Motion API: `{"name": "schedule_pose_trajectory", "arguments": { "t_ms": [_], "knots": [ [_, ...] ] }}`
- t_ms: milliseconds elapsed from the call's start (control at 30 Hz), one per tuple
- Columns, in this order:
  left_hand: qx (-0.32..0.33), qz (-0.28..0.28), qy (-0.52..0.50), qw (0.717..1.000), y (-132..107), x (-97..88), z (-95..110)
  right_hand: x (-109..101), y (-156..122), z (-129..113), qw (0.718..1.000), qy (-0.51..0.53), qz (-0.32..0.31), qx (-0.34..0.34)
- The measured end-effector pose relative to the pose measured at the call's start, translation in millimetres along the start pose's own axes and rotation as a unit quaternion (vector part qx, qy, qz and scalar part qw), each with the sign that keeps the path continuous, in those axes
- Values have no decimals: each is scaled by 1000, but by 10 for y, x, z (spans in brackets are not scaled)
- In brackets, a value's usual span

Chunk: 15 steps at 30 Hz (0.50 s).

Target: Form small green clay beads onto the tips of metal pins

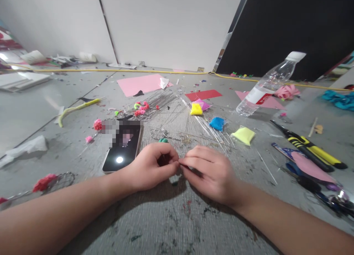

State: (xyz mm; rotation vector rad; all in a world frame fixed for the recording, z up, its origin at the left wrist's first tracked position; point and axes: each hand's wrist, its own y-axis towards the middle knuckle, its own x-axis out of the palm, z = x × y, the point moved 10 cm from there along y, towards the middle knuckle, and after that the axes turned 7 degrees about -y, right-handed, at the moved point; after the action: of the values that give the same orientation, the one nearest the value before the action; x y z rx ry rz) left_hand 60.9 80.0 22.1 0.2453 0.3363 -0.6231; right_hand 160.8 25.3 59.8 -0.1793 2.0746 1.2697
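Observation:
My left hand [156,165] and my right hand [208,172] meet fingertip to fingertip, low over the grey table [155,218]. Each is closed in a pinch. Whatever lies between the fingertips is too small or too hidden to name. Just beyond my left fingers sits a bit of green clay-like material [163,140], partly covered by the hand. A phone [129,146] with a lit screen lies left of my left hand. Thin metal wires [206,126] and a small tangle of bent wire [159,132] are spread in front of both hands.
Yellow [196,109], blue [217,123] and pale yellow packets [243,135] lie ahead. A plastic bottle [258,96] leans at the right, near a black-and-yellow long-necked tool [312,148]. Red clumps on wire [44,183] lie by my left forearm. Pink paper [138,84] is farther back.

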Motion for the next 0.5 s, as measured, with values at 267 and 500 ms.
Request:
{"name": "schedule_pose_trajectory", "arguments": {
  "t_ms": [267,500],
  "knots": [
    [-10,7,12,1000,-2,-9,-26,-12,-7,9,1000,8,0,-13],
    [-33,13,17,999,-3,-7,-53,-16,-1,32,1000,-6,1,6]
  ]
}}
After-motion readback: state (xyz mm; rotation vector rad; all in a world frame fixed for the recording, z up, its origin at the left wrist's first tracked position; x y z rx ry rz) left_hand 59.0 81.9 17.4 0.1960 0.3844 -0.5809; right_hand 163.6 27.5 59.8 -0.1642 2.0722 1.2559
